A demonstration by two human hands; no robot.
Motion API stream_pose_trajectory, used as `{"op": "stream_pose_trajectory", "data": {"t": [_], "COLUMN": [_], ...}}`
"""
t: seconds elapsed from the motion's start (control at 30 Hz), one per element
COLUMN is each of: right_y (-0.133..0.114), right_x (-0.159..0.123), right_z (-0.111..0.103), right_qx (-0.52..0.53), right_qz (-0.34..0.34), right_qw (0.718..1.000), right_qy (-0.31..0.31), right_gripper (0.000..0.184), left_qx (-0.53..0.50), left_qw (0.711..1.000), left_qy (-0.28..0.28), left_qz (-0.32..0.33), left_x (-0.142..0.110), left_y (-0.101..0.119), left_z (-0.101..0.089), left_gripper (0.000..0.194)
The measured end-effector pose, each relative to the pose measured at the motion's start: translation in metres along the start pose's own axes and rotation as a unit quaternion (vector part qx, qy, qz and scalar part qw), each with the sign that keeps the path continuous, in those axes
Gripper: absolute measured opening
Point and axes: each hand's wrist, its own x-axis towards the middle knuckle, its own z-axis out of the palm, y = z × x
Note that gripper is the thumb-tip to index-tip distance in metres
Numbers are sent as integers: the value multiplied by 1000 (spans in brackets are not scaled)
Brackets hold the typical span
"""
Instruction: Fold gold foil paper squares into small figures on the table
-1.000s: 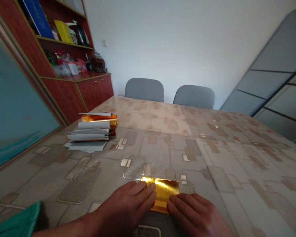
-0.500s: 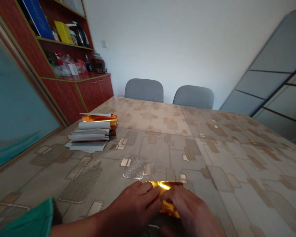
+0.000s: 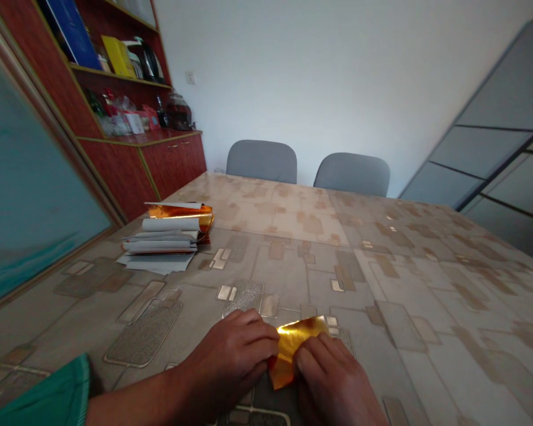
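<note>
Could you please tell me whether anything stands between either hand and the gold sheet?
Nothing visible does: the left hand and right hand both touch the gold sheet. The stack of folded sheets lies apart, farther off to the left.

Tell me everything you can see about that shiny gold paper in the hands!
The gold paper is a small, thin sheet that looks like foil, bright yellow at the far edge and more orange toward the near end. Light glints off it, and its surface looks creased and bent rather than flat. It sits slanted over the near part of the patterned tabletop. The left hand grips its left side and the right hand its right side, hiding parts of it.
</note>
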Motion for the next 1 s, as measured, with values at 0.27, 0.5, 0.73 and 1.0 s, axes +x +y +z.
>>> {"op": "stream_pose_trajectory", "data": {"t": [0.27, 0.5, 0.73, 1.0], "right_y": [-1, 4, 5, 3], "right_x": [9, 10, 14, 18], "right_z": [-14, -8, -7, -6], "right_qx": [88, 69, -13, -89], "right_qz": [81, 92, 89, 77], "right_qw": [990, 993, 996, 993], "right_qy": [-70, -32, -4, 13], "right_gripper": [13, 18, 46, 65], "left_qx": [-31, -39, -44, -32], "left_qw": [996, 987, 986, 983], "left_qy": [-3, -28, -35, -31], "left_qz": [-83, -152, -159, -179], "left_x": [2, 5, 11, 13], "left_y": [-6, -8, -10, -11], "left_z": [1, -4, -10, -6], "left_gripper": [13, 9, 6, 10]}}
